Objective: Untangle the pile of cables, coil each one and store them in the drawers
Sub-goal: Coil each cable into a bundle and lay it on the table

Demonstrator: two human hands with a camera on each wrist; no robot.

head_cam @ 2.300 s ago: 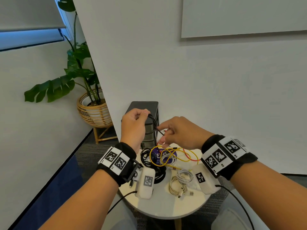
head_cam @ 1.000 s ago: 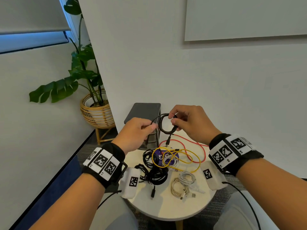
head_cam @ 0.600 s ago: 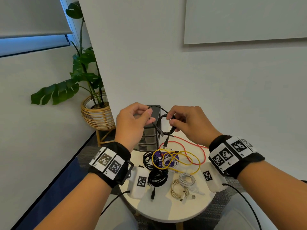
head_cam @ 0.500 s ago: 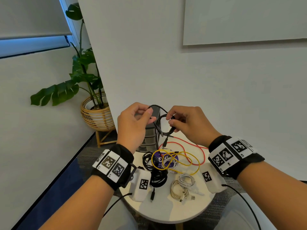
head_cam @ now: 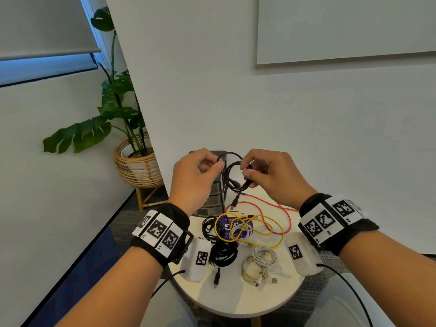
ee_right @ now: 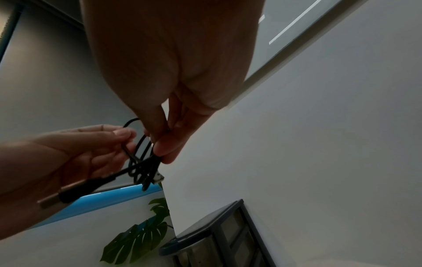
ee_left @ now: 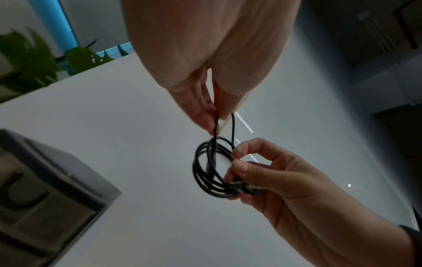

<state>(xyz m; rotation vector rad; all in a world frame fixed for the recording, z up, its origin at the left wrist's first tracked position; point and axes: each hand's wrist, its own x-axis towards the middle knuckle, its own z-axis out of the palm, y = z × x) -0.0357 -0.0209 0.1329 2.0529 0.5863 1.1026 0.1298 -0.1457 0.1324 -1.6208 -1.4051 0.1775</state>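
Note:
A thin black cable [head_cam: 230, 177] hangs in several small loops above the table, in front of the drawer unit [head_cam: 213, 200]. My right hand [head_cam: 245, 169] pinches the loops [ee_right: 141, 168] together at their right side, with one plug held against them. My left hand [head_cam: 218, 162] pinches a loose strand of the same cable [ee_left: 205, 169] just above the coil's upper left. The other plug [head_cam: 234, 204] dangles below the coil. In the left wrist view my left hand [ee_left: 215, 127] grips the strand between thumb and finger.
The round white table [head_cam: 236, 300] carries a yellow cable [head_cam: 273, 232], a red cable [head_cam: 271, 204], two black bundles [head_cam: 223, 254], white cables [head_cam: 262, 256] and a purple disc [head_cam: 245, 224]. A potted plant [head_cam: 139, 161] stands at the left behind the wall corner.
The black cable has come up off the table and now sits in loops in my right hand. My left hand has risen from the coil's left side to hold the loose strand above it.

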